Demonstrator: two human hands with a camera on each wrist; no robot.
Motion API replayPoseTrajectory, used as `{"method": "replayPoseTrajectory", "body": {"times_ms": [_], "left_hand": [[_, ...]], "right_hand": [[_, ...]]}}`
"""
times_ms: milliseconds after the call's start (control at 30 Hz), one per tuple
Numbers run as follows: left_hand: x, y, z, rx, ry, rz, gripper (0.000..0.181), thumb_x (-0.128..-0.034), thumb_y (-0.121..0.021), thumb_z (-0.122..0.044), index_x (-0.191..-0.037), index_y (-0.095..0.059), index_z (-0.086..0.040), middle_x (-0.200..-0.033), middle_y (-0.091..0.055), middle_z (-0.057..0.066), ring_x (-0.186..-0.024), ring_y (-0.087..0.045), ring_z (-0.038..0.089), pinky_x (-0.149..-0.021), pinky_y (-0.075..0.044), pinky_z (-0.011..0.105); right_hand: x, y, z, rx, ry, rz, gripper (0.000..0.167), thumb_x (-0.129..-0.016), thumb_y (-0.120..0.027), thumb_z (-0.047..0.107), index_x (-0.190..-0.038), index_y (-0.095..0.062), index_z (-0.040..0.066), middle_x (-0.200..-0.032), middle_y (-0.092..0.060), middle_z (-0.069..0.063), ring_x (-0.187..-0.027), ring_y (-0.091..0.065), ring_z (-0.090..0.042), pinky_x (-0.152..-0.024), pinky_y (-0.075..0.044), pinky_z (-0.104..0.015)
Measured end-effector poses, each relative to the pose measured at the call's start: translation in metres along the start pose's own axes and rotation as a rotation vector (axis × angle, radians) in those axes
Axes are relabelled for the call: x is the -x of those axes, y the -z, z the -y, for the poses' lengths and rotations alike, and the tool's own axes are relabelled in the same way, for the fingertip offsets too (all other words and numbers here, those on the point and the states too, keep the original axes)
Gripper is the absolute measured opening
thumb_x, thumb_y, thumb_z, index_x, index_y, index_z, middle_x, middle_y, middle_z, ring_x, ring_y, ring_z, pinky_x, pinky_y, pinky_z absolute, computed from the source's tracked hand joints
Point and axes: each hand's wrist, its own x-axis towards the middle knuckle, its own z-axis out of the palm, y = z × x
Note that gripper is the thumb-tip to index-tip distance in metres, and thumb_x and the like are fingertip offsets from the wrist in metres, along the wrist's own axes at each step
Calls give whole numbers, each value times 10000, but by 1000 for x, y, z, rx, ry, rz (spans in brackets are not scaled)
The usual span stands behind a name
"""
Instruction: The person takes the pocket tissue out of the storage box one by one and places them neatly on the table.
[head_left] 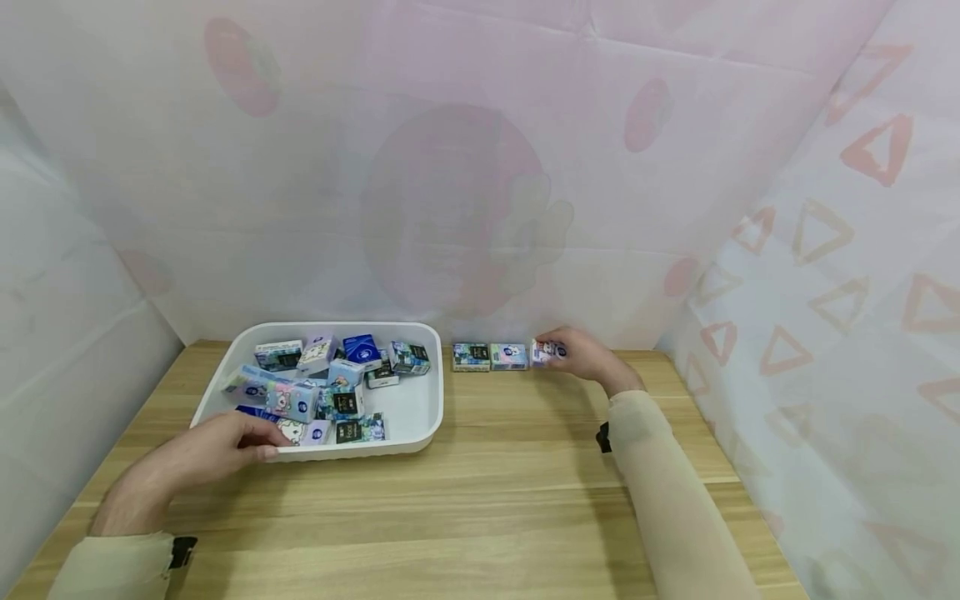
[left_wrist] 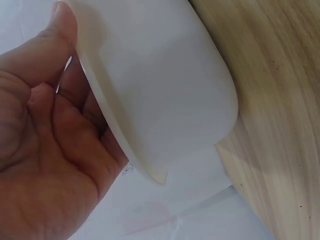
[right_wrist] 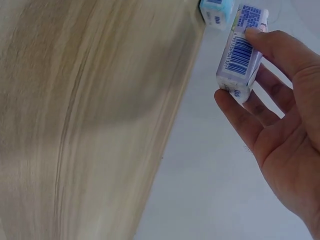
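At the left stands a white plastic basin (head_left: 411, 408), holding a loose heap of pocket tissue packs (head_left: 341, 403). My left hand (head_left: 213, 450) grips the basin's near rim; in the left wrist view the thumb (left_wrist: 64, 22) lies along the rim and some fingers are hidden behind it. My right hand (head_left: 588, 358) pinches a purple-and-white tissue pack (right_wrist: 240, 52) between thumb and fingers, its barcode side showing in the right wrist view. Left of that pack, a light blue tissue pack (head_left: 509, 357) and a dark floral one (head_left: 471, 357) lie side by side.
The wooden table (head_left: 480, 517) reaches back to a pale printed cloth wall (head_left: 480, 283). Cloth also closes in the right side (head_left: 847, 350) and the left side (head_left: 67, 333). The row of packs lies along the table's back edge, just right of the basin.
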Motion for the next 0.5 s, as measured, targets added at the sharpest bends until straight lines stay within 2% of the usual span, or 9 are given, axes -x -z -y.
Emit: {"method": "replayPoseTrajectory", "body": {"times_ms": [233,400,500], "left_hand": [[1,-2,-2,-5,-46,-1,136,-1142,-730,-80,-1118,-847,-145,-1038,-773,-67,-894,-542,14,-784,-520,251],[0,-3,-2,23,-39,21,135,-1147,-713,-73,-1110,-813,-156,-1010,-711,-56,-894,-539,35,-780,-500,248],[0,-4,-1,43,-25,29,121,-1151,-708,-83,-1113,-797,-155,-1011,-690,-45,-895,-544,43,-780,-493,247]], "right_hand": [[0,-4,-12,10,-18,41,521,-1117,-796,110,-1604,-674,-26,-1629,-701,-255,-1535,-645,-470,-1330,-493,-638],[-2,-9,-15,18,-44,60,505,-1115,-796,86,-1596,-680,-17,-1632,-699,-246,-1540,-642,-464,-1338,-490,-630],[-4,-11,-14,27,-62,62,431,-1125,-758,32,-1550,-711,-24,-1578,-729,-243,-1503,-666,-453,-1312,-523,-613]]}}
